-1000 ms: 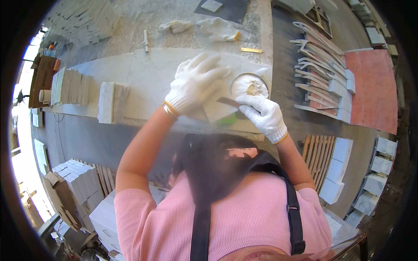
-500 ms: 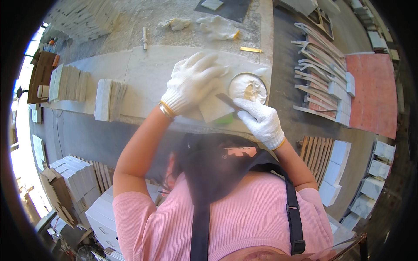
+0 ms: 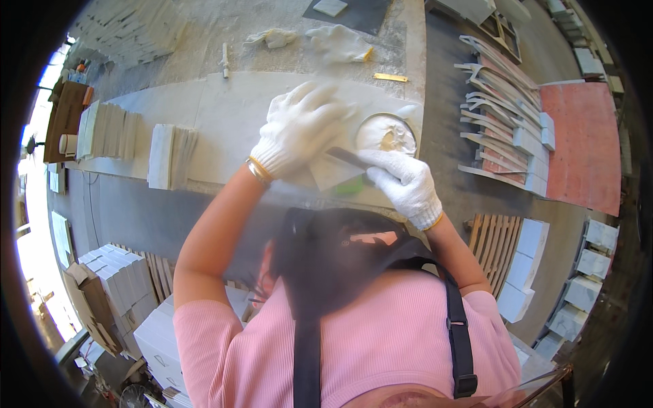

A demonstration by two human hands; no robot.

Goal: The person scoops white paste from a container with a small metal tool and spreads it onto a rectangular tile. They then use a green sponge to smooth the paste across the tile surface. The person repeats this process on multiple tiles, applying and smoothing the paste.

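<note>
My left hand [image 3: 299,126], in a white knit glove, lies palm down with its fingers stretched out toward the far right. It partly covers a pale square tile [image 3: 329,175]; whether it touches or only hovers is hard to tell. In my right hand [image 3: 408,183], also gloved, is a putty knife [image 3: 347,158] with a dark flat blade, reaching left over the tile. Just beyond that hand sits a round tub of white paste [image 3: 386,134]. Something green [image 3: 350,185] shows at the tile's near right side.
Stacks of thin tiles [image 3: 169,155] stand on the left of the worktable [image 3: 224,102]. Spare gloves [image 3: 340,44], a yellow strip [image 3: 390,77] and a white stick [image 3: 225,60] lie farther back. Curved pale strips [image 3: 500,102] rest on a pallet to the right.
My right hand has shifted slightly left with the putty knife, whose blade now reaches closer to my left hand. My left hand has barely moved; its fingers look a little more blurred.
</note>
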